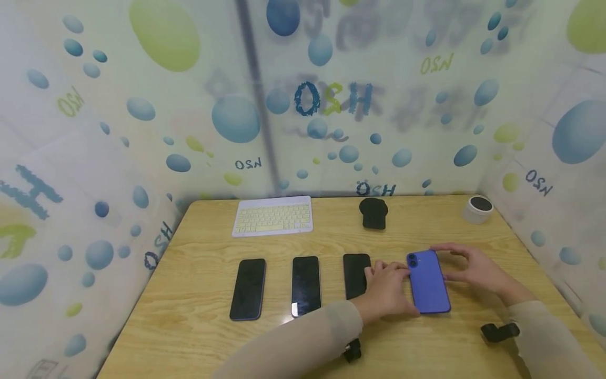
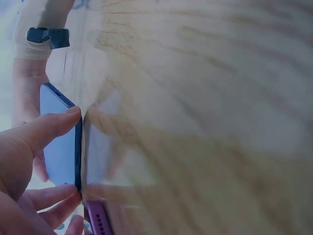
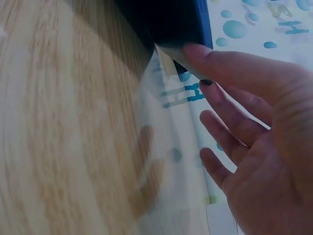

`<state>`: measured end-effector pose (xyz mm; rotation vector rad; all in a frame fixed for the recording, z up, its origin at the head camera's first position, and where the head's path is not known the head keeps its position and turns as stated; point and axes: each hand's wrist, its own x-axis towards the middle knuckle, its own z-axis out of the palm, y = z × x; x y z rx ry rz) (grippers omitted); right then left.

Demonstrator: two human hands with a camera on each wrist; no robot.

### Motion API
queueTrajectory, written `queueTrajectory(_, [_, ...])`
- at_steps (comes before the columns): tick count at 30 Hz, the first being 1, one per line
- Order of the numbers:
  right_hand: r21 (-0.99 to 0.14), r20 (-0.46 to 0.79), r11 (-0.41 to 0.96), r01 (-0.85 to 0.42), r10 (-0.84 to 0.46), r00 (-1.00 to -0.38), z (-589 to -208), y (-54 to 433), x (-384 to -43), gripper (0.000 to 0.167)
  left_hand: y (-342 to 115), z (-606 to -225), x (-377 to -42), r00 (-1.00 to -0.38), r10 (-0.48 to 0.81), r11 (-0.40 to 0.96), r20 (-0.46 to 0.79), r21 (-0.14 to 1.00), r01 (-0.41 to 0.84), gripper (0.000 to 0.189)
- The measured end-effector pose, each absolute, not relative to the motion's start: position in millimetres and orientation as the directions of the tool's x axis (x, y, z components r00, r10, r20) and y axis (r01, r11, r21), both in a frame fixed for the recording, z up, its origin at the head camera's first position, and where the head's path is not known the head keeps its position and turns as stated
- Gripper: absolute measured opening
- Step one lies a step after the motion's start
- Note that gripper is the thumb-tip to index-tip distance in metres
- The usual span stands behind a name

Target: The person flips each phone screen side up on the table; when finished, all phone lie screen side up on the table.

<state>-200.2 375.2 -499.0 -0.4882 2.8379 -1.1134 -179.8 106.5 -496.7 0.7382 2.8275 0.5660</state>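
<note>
A blue smartphone [image 1: 430, 284] lies at the right of the table, its back and camera facing up. My left hand [image 1: 385, 289] holds its left side, thumb near the bottom corner and fingertips higher along the edge. From the other side my right hand [image 1: 475, 271] grips the right edge, with the thumb midway and the index finger at the top corner. Seen from the right wrist, the phone's dark face [image 3: 171, 24] appears above the tabletop, a pale strip along its edge. A black-screened phone [image 1: 356, 271] lies partly behind my left hand.
Two more phones, one [image 1: 306, 284] near the middle and one [image 1: 248, 289] farther left, lie screen up. Along the back stand a white keyboard [image 1: 273, 217], a black object [image 1: 374, 213] and a white cylinder with a dark top [image 1: 478, 209]. A patterned curtain [image 1: 322, 147] encloses the table.
</note>
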Motion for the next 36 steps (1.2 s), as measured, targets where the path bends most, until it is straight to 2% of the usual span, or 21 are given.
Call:
queueTrajectory(11, [-0.677, 0.169, 0.641, -0.362, -0.342, -0.924, -493, 370, -198, 0.061, 103, -497, -180, -0.859, 0.51, 0.791, -0.051, 0.42, 0.445, 0.087])
queueTrajectory(25, [-0.678, 0.15, 0.647, -0.348, -0.342, -0.928, -490, 360, -200, 0.061, 99, -490, -181, -0.853, 0.52, 0.729, -0.053, 0.548, 0.41, 0.088])
queueTrajectory(32, [-0.685, 0.169, 0.633, -0.362, -0.345, -0.923, -489, 353, -200, 0.061, 94, -484, -185, -0.831, 0.554, 0.663, -0.05, 0.63, 0.404, 0.087])
queueTrajectory(36, [-0.674, 0.161, 0.651, -0.35, -0.333, -0.929, -488, 350, -199, 0.061, 93, -481, -188, -0.817, 0.575, 0.644, -0.04, 0.637, 0.423, 0.088])
